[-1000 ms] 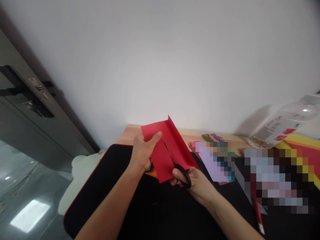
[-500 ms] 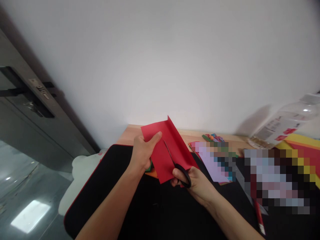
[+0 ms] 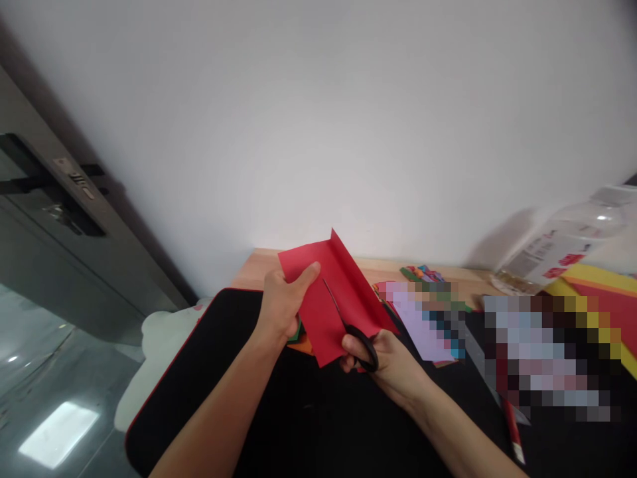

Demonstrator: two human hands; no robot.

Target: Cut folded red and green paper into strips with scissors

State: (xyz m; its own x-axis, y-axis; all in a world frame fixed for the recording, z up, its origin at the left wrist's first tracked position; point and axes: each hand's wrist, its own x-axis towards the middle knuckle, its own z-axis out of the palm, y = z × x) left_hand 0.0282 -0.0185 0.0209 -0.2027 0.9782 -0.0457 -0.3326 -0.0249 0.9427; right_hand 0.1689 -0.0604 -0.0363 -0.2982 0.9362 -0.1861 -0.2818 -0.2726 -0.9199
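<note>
A sheet of red paper (image 3: 318, 317), with a raised fold along its right part, is held up over the black mat. My left hand (image 3: 283, 302) pinches its left side, thumb on top and fingers underneath. Black-handled scissors (image 3: 365, 350) are in my right hand (image 3: 385, 365), which is closed round the handles. Their blades lie along a cut line in the paper and point up and away from me; they look nearly closed. Under the paper, by my left hand, green and orange paper (image 3: 301, 344) peeks out.
The black mat (image 3: 199, 398) with a red edge covers a wooden table (image 3: 251, 265) against a white wall. To the right are lilac paper (image 3: 423, 332), a clear ruler (image 3: 480, 358), a red pencil (image 3: 513, 431), a plastic bottle (image 3: 562, 245) and yellow paper (image 3: 590, 275). A door (image 3: 89, 245) stands left.
Hands, paper and scissors keep almost the same pose. The whole view has shifted slightly, with things on the right appearing a little further left.
</note>
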